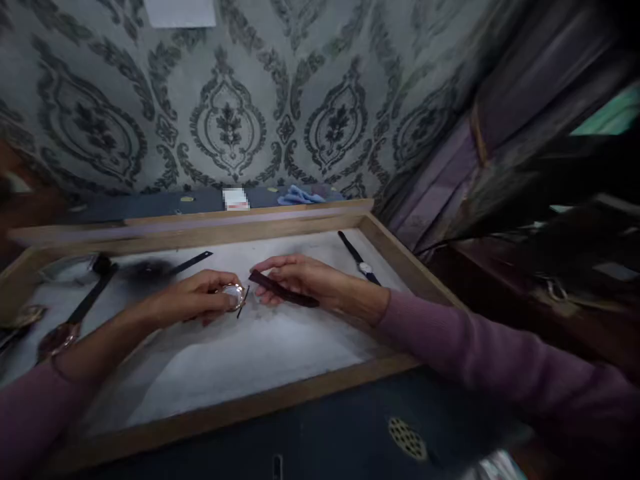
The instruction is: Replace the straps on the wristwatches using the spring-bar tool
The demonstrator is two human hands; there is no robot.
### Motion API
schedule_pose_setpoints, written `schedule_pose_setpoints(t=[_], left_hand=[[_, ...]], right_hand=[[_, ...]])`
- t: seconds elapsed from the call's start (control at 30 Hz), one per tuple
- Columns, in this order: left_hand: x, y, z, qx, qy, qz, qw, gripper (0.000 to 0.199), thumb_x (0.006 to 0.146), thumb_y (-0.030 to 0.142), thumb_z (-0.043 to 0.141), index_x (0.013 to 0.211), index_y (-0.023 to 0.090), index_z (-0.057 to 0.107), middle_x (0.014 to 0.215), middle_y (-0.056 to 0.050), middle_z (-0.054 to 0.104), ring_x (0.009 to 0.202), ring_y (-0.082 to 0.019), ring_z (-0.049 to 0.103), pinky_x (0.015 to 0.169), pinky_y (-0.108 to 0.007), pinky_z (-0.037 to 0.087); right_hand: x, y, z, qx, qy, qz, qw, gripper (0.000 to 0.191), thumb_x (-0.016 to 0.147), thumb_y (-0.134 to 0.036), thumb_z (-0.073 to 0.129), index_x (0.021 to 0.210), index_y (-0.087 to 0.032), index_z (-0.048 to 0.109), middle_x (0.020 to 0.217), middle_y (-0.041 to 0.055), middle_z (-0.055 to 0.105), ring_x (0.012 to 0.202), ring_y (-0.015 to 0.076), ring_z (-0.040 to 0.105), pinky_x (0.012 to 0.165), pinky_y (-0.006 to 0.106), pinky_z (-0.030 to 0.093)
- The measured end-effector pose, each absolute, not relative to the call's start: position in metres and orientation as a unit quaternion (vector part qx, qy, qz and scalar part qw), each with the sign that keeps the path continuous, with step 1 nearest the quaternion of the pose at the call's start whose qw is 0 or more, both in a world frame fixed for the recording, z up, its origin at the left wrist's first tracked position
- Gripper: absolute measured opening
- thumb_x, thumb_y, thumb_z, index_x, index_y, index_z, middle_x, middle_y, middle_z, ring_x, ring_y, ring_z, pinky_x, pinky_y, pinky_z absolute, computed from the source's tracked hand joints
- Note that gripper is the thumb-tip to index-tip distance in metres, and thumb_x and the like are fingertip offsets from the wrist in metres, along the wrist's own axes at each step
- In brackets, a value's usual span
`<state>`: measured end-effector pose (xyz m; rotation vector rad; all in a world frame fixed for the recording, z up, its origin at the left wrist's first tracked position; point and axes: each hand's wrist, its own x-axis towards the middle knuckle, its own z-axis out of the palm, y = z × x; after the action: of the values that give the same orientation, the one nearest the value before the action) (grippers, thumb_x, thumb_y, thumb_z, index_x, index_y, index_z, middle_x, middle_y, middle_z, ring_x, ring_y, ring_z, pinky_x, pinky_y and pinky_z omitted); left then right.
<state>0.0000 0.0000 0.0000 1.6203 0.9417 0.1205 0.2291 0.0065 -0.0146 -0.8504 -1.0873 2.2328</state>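
Note:
Between the thumb and fingers of my left hand [203, 298] is a round watch case [233, 296] with a shiny rim. A dark red-brown watch strap [283, 291] is held in my right hand [305, 277], slanting down to the right. The two hands are a short way apart above the white-lined tray [210, 377]. A thin dark stick-like tool [243, 302] shows just beside the watch case; whether it touches the case I cannot tell. A wristwatch with a dark strap [366, 268] lies to the right, past my right hand.
Left in the tray are a watch with a dark strap [93, 297], another watch [23, 319] and a clear round container [70, 269]. A dark flat strip [193, 262] lies behind my left hand. Wooden edges [240, 403] frame the tray. A blue cloth [300, 195] lies beyond it.

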Motion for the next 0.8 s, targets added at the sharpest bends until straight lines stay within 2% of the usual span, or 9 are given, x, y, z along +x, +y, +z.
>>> schedule_pose_setpoints(t=[0.33,0.5,0.67,0.8], left_hand=[[-0.0007,-0.0001,0.0027,0.705,0.393,0.039,0.59,0.028,0.084,0.043,0.054,0.091,0.016,0.054,0.047,0.008,0.041,0.038,-0.005,0.029,0.035,-0.017,0.02],[-0.0002,0.0001,0.0035,0.701,0.392,0.043,0.594,0.025,0.084,0.04,0.054,0.092,0.016,0.054,0.046,0.009,0.042,0.037,-0.005,0.03,0.035,-0.016,0.021],[0.0009,-0.0008,0.0046,0.693,0.387,0.054,0.606,0.022,0.084,0.037,0.056,0.091,0.016,0.055,0.046,0.008,0.042,0.037,-0.005,0.032,0.034,-0.016,0.022],[0.0012,-0.0017,0.0028,0.678,0.384,0.078,0.622,0.029,0.086,0.04,0.053,0.101,0.015,0.056,0.048,0.009,0.042,0.036,-0.006,0.032,0.033,-0.016,0.022]], right_hand=[[0.2349,0.0087,-0.0212,-0.273,-0.395,0.842,0.246,0.024,0.086,-0.003,0.048,0.108,-0.008,0.054,0.082,0.0104,0.072,0.076,0.0181,0.073,0.074,0.029,0.059],[0.2385,0.0073,-0.0239,-0.252,-0.399,0.847,0.243,0.037,0.078,-0.002,0.06,0.113,-0.009,0.051,0.091,0.012,0.072,0.084,0.0206,0.072,0.079,0.034,0.057],[0.239,0.0059,-0.0202,-0.242,-0.41,0.846,0.24,0.046,0.075,-0.003,0.064,0.118,-0.011,0.049,0.096,0.011,0.07,0.083,0.0221,0.071,0.073,0.035,0.057],[0.2376,0.0051,-0.0185,-0.274,-0.439,0.821,0.239,0.045,0.075,-0.003,0.063,0.118,-0.012,0.05,0.096,0.0093,0.069,0.075,0.0169,0.07,0.062,0.025,0.054]])
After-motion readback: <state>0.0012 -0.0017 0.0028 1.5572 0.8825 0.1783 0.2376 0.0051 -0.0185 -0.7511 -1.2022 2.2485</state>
